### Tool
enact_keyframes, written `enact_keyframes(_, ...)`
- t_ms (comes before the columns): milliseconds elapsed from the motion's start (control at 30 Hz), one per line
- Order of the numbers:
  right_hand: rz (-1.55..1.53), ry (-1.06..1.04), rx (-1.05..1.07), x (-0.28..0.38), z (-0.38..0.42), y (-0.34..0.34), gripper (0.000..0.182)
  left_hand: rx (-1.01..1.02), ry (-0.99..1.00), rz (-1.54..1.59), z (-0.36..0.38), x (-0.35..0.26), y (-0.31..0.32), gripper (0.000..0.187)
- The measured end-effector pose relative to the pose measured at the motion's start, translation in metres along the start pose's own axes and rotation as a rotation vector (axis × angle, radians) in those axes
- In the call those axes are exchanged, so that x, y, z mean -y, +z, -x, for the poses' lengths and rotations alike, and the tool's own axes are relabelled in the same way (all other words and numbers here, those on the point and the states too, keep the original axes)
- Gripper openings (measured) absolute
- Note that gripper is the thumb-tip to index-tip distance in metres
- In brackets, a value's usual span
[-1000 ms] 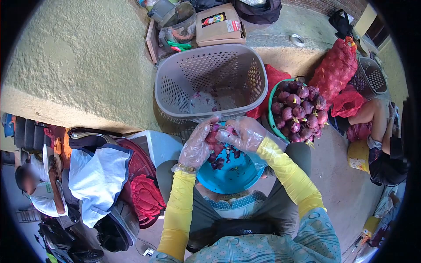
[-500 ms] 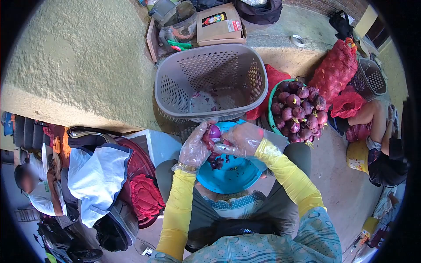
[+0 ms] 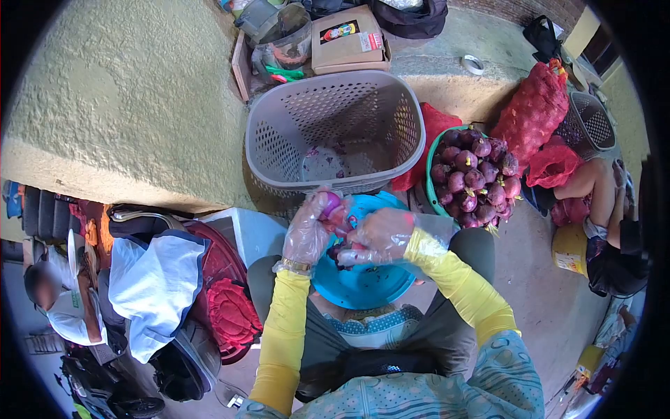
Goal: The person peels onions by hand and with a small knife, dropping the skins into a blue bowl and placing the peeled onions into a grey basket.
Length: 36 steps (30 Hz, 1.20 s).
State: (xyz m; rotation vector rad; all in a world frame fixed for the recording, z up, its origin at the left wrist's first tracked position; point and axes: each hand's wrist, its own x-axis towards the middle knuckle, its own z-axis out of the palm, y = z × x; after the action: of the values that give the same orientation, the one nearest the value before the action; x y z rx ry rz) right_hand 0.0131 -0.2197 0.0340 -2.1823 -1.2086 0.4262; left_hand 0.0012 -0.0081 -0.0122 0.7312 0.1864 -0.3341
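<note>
A purple-red onion (image 3: 331, 202) is held in my left hand (image 3: 307, 234), which wears a clear plastic glove and has its fingers curled round it. To the right, my gloved right hand (image 3: 382, 234) is closed, its fingers bent in. What it grips is blurred and partly hidden. Both hands are above a blue basin (image 3: 370, 290), where dark bits of onion skin lie. A green-rimmed tub (image 3: 430, 174) heaped with red onions (image 3: 474, 174) stands just right of my hands.
Beyond the basin stands a grey perforated basket (image 3: 335, 183) with skin scraps inside. A full red mesh sack (image 3: 532, 105) leans at the back right. A white box (image 3: 255, 234) and a red tub (image 3: 216, 244) are at left. People sit at both sides.
My right hand has drawn slightly down and away from the onion. My left hand has shifted a little left and tilted with the onion in it.
</note>
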Motion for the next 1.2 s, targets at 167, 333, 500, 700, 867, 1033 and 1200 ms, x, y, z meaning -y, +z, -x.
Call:
enact_keyframes(167,0.023,0.018,0.038,0.002,0.004,-0.002,0.057,0.035,-0.009,0.059,0.004,-0.005,0.009,0.046)
enact_keyframes(333,-0.073,0.251,-0.488,0.002,0.001,-0.006,0.055,-0.016,-0.091,0.096,0.008,-0.007,0.014,0.047)
enact_keyframes(500,-0.203,0.439,-0.522,0.003,-0.003,-0.008,0.052,0.026,-0.179,0.168,0.007,-0.004,0.023,0.049)
enact_keyframes(700,-0.559,0.158,-0.749,-0.011,-0.015,0.015,0.037,0.065,-0.196,0.108,0.003,0.008,0.013,0.047)
enact_keyframes(867,-0.594,0.189,-0.48,-0.01,-0.011,0.014,0.028,-0.052,-0.104,0.126,0.002,0.012,0.019,0.048)
enact_keyframes(1033,-0.737,0.142,-0.393,-0.019,-0.013,0.027,0.027,0.038,-0.098,0.192,0.002,0.012,-0.003,0.045)
enact_keyframes(1200,-0.815,0.14,-0.25,-0.002,-0.004,0.026,0.031,-0.106,-0.055,0.241,-0.004,0.003,0.001,0.043)
